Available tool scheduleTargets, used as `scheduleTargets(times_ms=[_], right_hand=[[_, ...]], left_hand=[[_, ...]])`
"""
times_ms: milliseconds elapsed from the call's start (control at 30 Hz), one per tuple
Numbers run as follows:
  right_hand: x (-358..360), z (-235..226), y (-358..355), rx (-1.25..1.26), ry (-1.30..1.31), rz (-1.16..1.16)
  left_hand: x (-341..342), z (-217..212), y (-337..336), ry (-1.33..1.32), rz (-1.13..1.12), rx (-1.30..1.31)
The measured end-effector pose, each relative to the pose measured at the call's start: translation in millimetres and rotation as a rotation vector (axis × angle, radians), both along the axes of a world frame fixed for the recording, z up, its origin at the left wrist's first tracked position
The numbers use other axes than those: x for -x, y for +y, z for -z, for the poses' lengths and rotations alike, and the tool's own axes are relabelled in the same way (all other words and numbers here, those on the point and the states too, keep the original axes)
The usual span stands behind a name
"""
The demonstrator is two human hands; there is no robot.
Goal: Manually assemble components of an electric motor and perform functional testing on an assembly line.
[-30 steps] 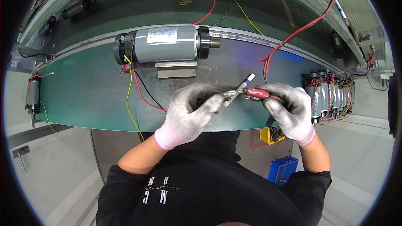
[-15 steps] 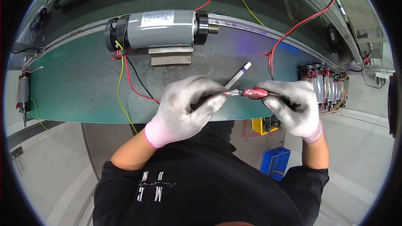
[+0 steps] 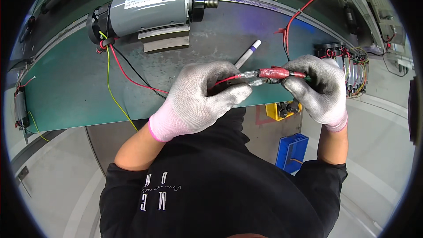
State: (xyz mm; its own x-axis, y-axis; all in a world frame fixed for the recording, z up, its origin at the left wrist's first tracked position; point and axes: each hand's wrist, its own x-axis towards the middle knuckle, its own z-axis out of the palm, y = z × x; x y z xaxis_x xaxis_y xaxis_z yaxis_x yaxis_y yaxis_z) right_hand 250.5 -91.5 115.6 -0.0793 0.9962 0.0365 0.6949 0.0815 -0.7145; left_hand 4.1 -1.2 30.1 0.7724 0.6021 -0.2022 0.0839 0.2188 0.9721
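Observation:
My gloved left hand (image 3: 200,94) is closed around the red and black motor leads. The red wire (image 3: 224,80) leaves its fingers and enters a clear-sleeved terminal (image 3: 247,74), which joins a red-taped connector (image 3: 274,73). Just below, at my left thumb tip, lies a second clear sleeve (image 3: 257,82), leading to a dark connector partly hidden behind the red one. My gloved right hand (image 3: 319,90) pinches the far ends of both connectors between thumb and fingers. Behind my left hand the grey cylindrical motor (image 3: 152,9) rests on a metal cradle (image 3: 165,39), its leads trailing toward me.
A white marker pen (image 3: 248,54) lies on the green bench top (image 3: 66,88). A red cable (image 3: 304,9) hangs from the upper right. Several motors (image 3: 348,68) stand at the right end, another (image 3: 21,105) at the left. Yellow (image 3: 273,112) and blue bins (image 3: 293,150) sit below the bench edge.
The connectors have risen slightly, and the second clear sleeve and dark connector now show below the red one. More red wire is exposed at my left hand. The view has shifted.

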Motion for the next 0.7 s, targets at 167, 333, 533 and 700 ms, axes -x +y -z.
scheduleTargets(times_ms=[167,333,533,700], right_hand=[[-3,1,0,0.006,0.063,-0.006],[-5,-3,2,0.042,0.059,-0.016],[-9,2,1,0.062,0.056,-0.017],[-14,3,-1,0.033,0.098,-0.027]], left_hand=[[0,4,0,-0.026,-0.009,-0.063],[0,-4,7,0.015,0.060,-0.082],[-3,2,7,-0.002,0.034,-0.080],[-3,-8,11,0.092,0.061,0.005]])
